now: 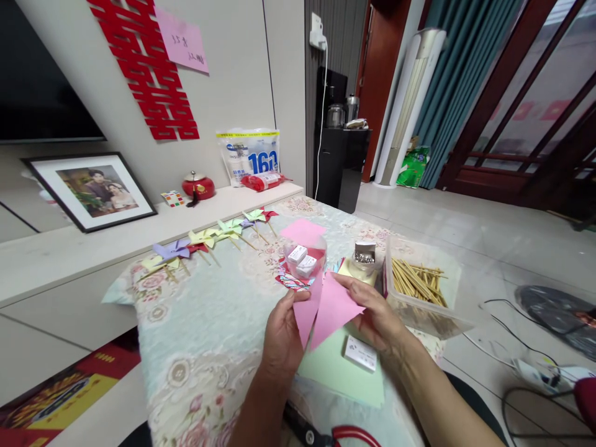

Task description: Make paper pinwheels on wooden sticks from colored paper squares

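Both my hands hold a pink paper square [326, 310], folded along a diagonal, above the table. My left hand [282, 335] pinches its left flap and my right hand [377, 316] grips the right flap. Under them lies a pale green paper sheet [339, 372] with a small white box [360, 354] on it. Just beyond the paper stand a clear tub [305, 261] holding two small white boxes, a stack of coloured papers [293, 280] and a small container of metal pins [364, 256].
A clear box of wooden sticks [419, 282] sits at my right. Several finished paper pinwheels [209, 239] lie in a row along the table's far left. Red-handled scissors [344, 436] lie at the near edge. Cables and a power strip [540, 372] are on the floor.
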A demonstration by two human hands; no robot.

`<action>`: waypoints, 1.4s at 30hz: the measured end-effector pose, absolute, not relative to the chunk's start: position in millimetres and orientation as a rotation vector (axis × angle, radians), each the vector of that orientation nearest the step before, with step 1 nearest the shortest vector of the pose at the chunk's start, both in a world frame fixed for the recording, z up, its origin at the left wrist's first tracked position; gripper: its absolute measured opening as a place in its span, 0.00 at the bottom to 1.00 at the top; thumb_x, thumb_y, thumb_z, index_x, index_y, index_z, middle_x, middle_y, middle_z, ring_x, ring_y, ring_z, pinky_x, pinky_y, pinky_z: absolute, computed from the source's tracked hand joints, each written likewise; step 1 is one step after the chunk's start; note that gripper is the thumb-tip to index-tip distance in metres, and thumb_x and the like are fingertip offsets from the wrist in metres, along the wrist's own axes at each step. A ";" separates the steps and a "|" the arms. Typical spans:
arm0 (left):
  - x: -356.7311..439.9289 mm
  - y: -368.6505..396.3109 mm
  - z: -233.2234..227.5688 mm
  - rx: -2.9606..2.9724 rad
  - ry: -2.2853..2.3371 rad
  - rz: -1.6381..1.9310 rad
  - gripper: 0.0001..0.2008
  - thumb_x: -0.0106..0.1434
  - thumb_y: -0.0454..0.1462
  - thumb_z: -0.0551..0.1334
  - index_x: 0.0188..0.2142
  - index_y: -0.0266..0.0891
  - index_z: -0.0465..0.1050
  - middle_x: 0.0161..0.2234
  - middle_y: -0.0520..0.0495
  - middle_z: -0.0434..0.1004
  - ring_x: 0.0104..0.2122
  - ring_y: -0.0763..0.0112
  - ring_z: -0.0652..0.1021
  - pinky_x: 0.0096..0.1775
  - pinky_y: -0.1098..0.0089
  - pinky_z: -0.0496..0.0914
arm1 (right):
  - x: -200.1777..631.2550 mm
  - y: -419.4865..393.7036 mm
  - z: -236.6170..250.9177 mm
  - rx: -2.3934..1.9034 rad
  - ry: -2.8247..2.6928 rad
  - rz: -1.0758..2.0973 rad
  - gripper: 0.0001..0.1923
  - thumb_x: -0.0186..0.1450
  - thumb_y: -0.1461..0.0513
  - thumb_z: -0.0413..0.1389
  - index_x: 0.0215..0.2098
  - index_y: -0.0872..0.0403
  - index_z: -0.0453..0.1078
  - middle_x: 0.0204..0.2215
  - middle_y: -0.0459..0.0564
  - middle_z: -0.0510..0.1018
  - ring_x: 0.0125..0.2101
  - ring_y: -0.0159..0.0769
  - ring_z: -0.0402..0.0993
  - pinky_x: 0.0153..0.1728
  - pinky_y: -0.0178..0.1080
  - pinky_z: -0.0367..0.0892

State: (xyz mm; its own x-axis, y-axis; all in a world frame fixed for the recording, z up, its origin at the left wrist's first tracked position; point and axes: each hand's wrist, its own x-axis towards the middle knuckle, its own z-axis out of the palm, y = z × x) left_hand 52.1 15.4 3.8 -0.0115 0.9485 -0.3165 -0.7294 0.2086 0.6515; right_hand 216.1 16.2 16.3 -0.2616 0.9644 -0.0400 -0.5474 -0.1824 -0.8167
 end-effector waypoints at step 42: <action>59.5 16.8 -12.3 0.761 0.897 1.329 0.21 0.58 0.43 0.65 0.49 0.36 0.74 0.42 0.40 0.82 0.37 0.61 0.81 0.35 0.67 0.74 | 215.2 26.5 4.7 -0.990 -1.158 1.467 0.44 0.54 0.62 0.68 0.65 0.57 0.58 0.28 0.41 0.74 0.26 0.29 0.67 0.30 0.34 0.60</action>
